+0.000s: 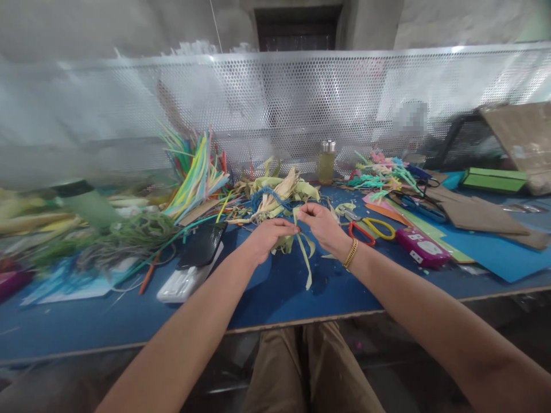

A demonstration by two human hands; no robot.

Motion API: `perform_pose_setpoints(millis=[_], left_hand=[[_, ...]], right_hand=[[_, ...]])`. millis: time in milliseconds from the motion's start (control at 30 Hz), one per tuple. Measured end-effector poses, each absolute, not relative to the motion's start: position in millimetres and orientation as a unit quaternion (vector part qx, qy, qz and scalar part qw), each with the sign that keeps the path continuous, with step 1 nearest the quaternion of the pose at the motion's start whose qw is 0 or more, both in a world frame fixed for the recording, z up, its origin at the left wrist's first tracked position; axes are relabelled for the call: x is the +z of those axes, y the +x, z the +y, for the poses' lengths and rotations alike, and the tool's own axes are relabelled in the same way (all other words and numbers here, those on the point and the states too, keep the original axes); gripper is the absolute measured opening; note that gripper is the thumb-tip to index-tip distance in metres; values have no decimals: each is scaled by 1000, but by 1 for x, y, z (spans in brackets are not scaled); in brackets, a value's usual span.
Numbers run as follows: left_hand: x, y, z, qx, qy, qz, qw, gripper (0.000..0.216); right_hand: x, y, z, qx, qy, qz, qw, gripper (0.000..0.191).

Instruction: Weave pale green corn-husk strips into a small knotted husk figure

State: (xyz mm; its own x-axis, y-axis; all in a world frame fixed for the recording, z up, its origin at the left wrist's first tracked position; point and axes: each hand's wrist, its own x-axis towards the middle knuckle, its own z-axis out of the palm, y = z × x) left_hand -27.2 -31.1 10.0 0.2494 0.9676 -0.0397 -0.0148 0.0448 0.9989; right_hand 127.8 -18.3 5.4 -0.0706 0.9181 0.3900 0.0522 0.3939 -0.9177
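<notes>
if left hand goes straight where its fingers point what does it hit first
Most likely the right hand, just beyond the left hand, though depth between them is unclear.

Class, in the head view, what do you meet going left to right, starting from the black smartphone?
Black smartphone, left hand, right hand, red-and-yellow-handled scissors, magenta case, green box.
</notes>
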Motion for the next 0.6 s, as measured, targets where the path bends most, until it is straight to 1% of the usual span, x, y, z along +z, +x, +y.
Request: perform_pose_setpoints(millis=[167, 267, 333, 467, 533, 600], left_hand=[[10, -26, -32, 424, 546, 434, 578, 22], [9, -27, -32, 422, 559, 428, 571, 25], [8, -29, -31, 423, 565, 432, 561, 28], [8, -36, -26, 447, 566, 438, 537, 31], [8, -40, -23, 458, 561, 428, 541, 30], [9, -41, -22, 468, 541, 416, 561, 28]], right_hand=[[5, 127, -19, 380, -391, -622, 562, 23], [5, 129, -17, 380, -391, -634, 549, 25], [7, 132, -15, 367, -398, -651, 531, 27], [13, 142, -16, 304, -425, -709, 474, 34], [16, 146, -18, 308, -415, -736, 438, 30], [17, 147, -21, 344, -401, -740, 416, 23]])
